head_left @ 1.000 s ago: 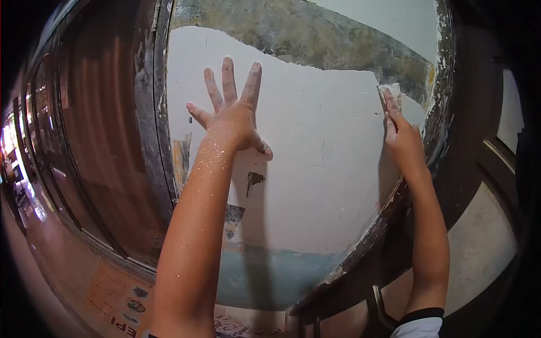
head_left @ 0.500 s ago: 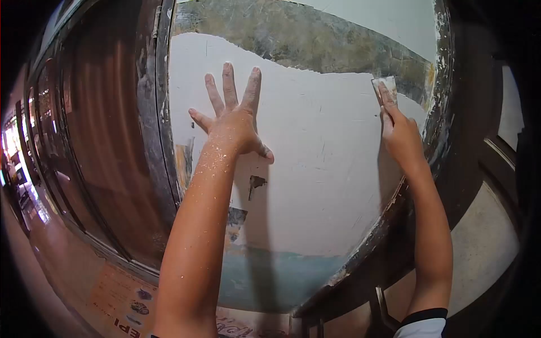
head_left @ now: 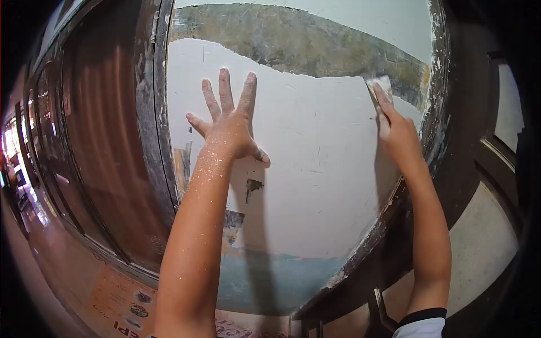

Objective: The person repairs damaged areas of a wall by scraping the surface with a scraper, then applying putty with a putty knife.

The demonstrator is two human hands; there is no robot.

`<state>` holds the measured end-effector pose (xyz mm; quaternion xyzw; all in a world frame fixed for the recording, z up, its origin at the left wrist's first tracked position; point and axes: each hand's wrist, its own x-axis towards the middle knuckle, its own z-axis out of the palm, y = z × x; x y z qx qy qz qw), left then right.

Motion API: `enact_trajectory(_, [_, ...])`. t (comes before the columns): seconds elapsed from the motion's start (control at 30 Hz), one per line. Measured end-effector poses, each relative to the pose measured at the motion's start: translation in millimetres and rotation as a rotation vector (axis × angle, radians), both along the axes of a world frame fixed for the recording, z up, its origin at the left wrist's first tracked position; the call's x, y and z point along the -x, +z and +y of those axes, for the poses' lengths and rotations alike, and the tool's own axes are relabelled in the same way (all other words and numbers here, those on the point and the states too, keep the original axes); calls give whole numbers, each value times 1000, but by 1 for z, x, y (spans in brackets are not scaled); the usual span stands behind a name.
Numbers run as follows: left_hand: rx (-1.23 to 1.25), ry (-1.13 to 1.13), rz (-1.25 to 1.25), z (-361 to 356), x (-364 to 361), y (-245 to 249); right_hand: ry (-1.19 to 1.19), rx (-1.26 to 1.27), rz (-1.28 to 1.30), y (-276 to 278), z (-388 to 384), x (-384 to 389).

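Note:
My left hand [head_left: 228,127] lies against the white-coated wall panel [head_left: 304,158], fingers spread wide, with white flecks on its wrist and forearm. Held in my right hand [head_left: 397,129] is a flat scraper [head_left: 381,84], its blade smeared with white paste. The scraper meets the panel at the upper right, where the white layer borders a bare grey-brown band [head_left: 282,36]. My index finger presses along the scraper; its handle is mostly hidden by my fingers. Below my left hand a small dark chipped patch [head_left: 255,185] breaks the white surface.
A worn dark frame [head_left: 163,112] edges the panel on the left, beside a brown wooden door [head_left: 107,146]. Dark panelled woodwork [head_left: 479,225] stands to the right. Printed cardboard [head_left: 121,301] lies on the floor at lower left. Pale green paint [head_left: 372,22] shows above.
The scraper and my right hand have shifted slightly left, and the blade is tilted more. My left hand stays flat on the panel; the whole view has moved a little.

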<state>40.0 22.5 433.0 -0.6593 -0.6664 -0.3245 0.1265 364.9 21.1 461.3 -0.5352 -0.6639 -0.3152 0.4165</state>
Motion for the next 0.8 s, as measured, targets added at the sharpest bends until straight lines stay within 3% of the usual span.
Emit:
enact_trajectory(0.17, [-30, 0, 8, 2, 1, -4, -46, 73, 10, -17, -7, -11])
enact_trajectory(0.23, [-28, -13, -4, 2, 2, -4, -33, -86, -93, -16, 4, -10])
enact_trajectory(0.37, [-6, 8, 16, 2, -1, -1, 15, 14, -18, -10, -7, -1])
enact_trajectory(0.5, [-16, -3, 11, 1, 1, -3, -101, 114, -3, -6, -17, 9])
enact_trajectory(0.7, [-2, -25, 0, 0, 3, -1, -13, 45, -22, -7, -9, 10])
enact_trajectory(0.8, [4, -18, 0, 1, 1, -4, -104, 175, 66, -6, -20, 22])
